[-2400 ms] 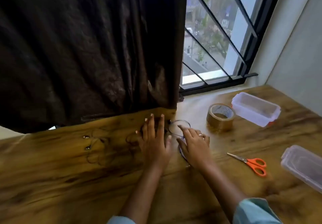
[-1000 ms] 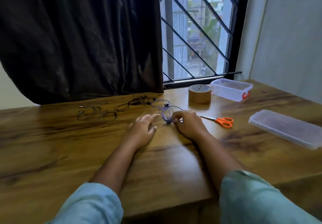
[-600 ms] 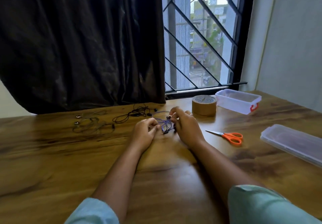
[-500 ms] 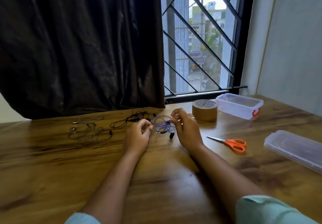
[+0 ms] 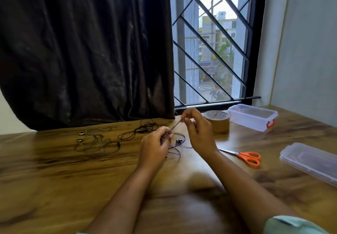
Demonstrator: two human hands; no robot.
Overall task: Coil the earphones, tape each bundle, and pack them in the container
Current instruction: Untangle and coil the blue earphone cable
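From the head camera, the left hand [image 5: 155,147] and right hand [image 5: 197,129] both pinch the purple earphones [image 5: 176,143] above the middle of the bench [image 5: 54,179], a short stretch of cord taut between them and loops hanging to the wood. At the hands' two o'clock stand the tape roll [image 5: 218,121] and, beyond it, the open container [image 5: 252,117]; the scissors [image 5: 244,157] lie at four o'clock, the black earphones [image 5: 140,132] at ten, the grey earphones [image 5: 96,142] at nine.

Both hands [image 5: 197,129] have lifted, stretching the purple earphones [image 5: 175,125].
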